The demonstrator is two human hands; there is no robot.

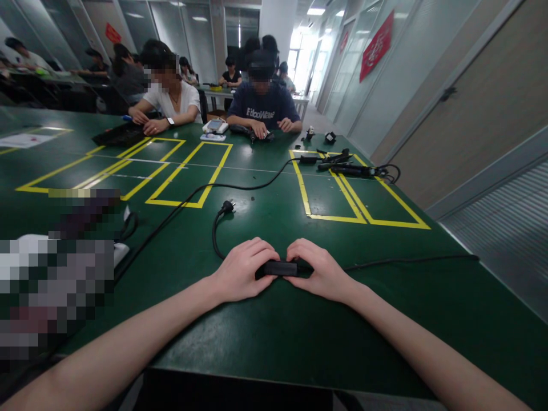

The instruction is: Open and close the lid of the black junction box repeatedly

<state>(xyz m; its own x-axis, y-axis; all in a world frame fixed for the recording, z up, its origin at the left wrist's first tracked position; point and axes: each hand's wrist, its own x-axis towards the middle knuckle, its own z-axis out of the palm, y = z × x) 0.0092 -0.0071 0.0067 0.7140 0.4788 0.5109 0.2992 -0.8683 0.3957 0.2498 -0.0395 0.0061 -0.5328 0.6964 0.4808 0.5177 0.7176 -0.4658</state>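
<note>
A black oblong power adapter (281, 268) lies level between my two hands, just above or on the green table; I cannot tell which. My left hand (246, 268) is closed round its left end, thumb toward me and fingers on the far side. Its right end is pinched by my right hand (319, 269), with fingers curled. The fingers hide both ends of the adapter. Beyond my left hand, a short black cord (215, 237) curves away to a plug (228, 207) lying on the table. To the right of my right hand, another black cord (411, 261) runs toward the table's edge.
Yellow tape rectangles (308, 194) mark the green table (342, 354). A long black cable (240, 187) crosses it to a bundle of black tools and cords (351, 168). Two co-workers (263, 108) sit opposite, handling black items. Blurred-out things (64, 274) stand at the left.
</note>
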